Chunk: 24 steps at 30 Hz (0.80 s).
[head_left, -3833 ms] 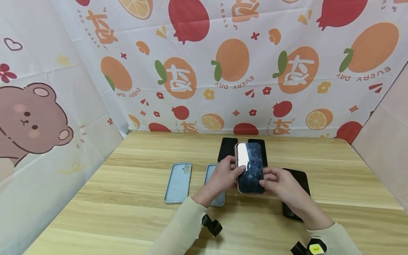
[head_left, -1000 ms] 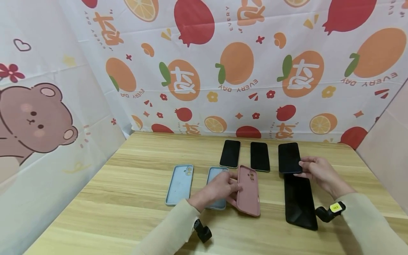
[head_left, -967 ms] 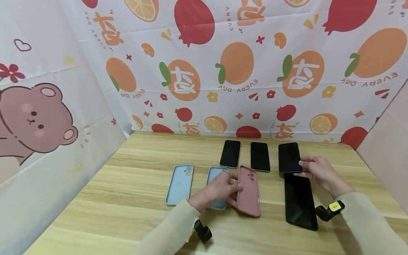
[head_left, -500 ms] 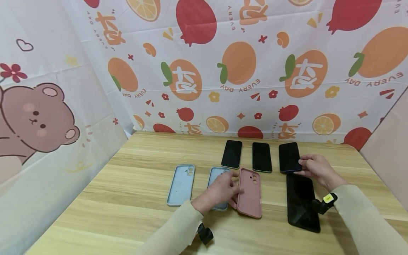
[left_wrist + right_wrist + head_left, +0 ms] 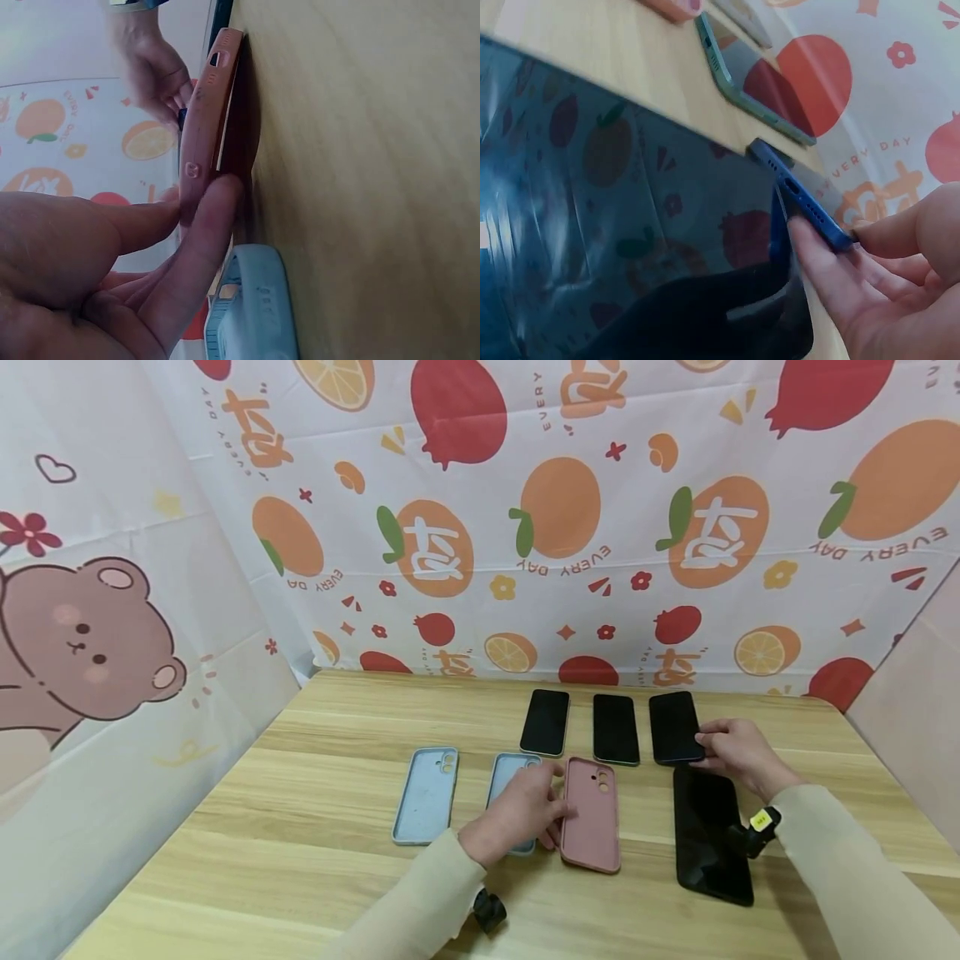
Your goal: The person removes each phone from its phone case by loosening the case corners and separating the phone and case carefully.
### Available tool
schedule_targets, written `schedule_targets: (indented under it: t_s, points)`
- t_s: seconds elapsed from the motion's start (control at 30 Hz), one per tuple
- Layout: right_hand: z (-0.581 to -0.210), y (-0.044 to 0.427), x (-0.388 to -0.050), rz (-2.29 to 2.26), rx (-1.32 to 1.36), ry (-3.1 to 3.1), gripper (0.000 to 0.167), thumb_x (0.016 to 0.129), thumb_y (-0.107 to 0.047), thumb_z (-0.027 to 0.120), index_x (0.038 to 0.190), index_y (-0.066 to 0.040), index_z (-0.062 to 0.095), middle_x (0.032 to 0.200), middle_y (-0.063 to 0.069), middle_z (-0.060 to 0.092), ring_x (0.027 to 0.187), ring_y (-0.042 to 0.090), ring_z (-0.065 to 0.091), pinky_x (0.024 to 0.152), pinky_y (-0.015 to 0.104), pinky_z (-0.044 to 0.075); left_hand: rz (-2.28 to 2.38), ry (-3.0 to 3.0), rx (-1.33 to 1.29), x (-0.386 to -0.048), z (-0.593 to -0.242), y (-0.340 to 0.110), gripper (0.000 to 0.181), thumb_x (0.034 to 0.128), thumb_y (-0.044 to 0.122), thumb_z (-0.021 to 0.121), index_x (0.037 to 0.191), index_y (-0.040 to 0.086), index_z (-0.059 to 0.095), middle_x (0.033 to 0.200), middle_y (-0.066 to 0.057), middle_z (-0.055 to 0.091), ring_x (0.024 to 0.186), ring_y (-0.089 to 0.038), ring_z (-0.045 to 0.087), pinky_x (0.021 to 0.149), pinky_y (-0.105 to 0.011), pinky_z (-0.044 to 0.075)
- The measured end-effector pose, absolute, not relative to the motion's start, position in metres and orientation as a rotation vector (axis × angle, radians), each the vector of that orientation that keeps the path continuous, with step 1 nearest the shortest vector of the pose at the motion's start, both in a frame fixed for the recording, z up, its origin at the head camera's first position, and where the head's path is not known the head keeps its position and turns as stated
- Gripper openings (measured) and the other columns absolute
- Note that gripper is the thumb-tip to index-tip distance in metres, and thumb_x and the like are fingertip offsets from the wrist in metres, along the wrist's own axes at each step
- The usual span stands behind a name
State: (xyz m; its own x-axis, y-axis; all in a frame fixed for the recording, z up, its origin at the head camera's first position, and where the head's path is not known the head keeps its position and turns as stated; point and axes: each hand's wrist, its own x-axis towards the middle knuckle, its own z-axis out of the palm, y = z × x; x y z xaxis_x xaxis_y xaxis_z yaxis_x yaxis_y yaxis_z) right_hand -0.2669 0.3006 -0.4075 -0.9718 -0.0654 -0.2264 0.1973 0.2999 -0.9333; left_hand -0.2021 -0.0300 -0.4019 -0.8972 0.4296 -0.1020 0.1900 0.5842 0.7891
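Note:
My left hand pinches the left edge of a pink phone case, whose hollow side faces up. In the left wrist view, the thumb and a finger hold the edge of the case, which tilts slightly off the table. At the back right, my right hand pinches the lower right corner of a black-screened phone. Its blue frame shows in the right wrist view, thumb on one face and fingers on the other. Beneath my left hand lies a light blue phone case, partly hidden.
Two more black-screened phones, one and another, lie along the back of the wooden table. A second light blue case lies on the left. A larger black-screened device sits under the right wrist.
Earlier, both hands held the phone together with the pink case; now they are apart. The right hand has carried the phone to the back right and shifted it slightly left. The pink case has tilted down flatter.

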Motion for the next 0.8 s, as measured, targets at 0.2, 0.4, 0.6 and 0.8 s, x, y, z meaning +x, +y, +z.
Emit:
schedule_targets:
  t_s: [0.2,0.4,0.6,0.8]
  points:
    - [-0.407,0.303,-0.264,-1.591,0.133,2.492,0.045,0.1,-0.002,0.047,0.134,0.025,0.035,0.107,0.022,0.058,0.073,0.009,0.066,0.071,0.029,0.061,1.093,2.64,0.551,-0.202,-0.399,-0.027,0.049,0.0913,0.011,0.071,0.134,-0.004,0.05,0.06,-0.003,0.064,0.045,-0.014,0.062,0.043,-0.021,0.049]
    - [-0.409,0.302,-0.262,-1.555,0.148,2.556,0.041,0.099,-0.001,0.05,0.132,0.023,0.042,0.101,0.019,0.06,0.075,0.01,0.065,0.07,0.028,0.061,1.019,2.717,0.599,-0.203,-0.399,-0.025,0.041,0.0905,0.013,0.072,0.125,-0.005,0.056,0.056,-0.001,0.062,0.042,-0.01,0.059,0.04,-0.019,0.046]
    - [-0.408,0.302,-0.263,-1.526,0.146,2.588,0.04,0.099,-0.006,0.051,0.129,0.02,0.047,0.096,0.014,0.066,0.075,0.011,0.064,0.068,0.028,0.06,0.878,2.848,0.658,-0.203,-0.398,-0.022,0.032,0.0884,0.015,0.075,0.112,-0.001,0.063,0.066,-0.002,0.064,0.043,-0.003,0.053,0.04,-0.017,0.041]
    - [-0.405,0.304,-0.257,-1.494,0.122,2.631,0.042,0.101,-0.009,0.047,0.132,0.02,0.045,0.109,0.026,0.063,0.08,0.014,0.066,0.071,0.031,0.061,0.666,2.965,0.696,-0.205,-0.397,-0.019,0.025,0.0866,0.016,0.077,0.103,0.0,0.065,0.063,0.0,0.057,0.047,-0.005,0.045,0.04,-0.015,0.035]
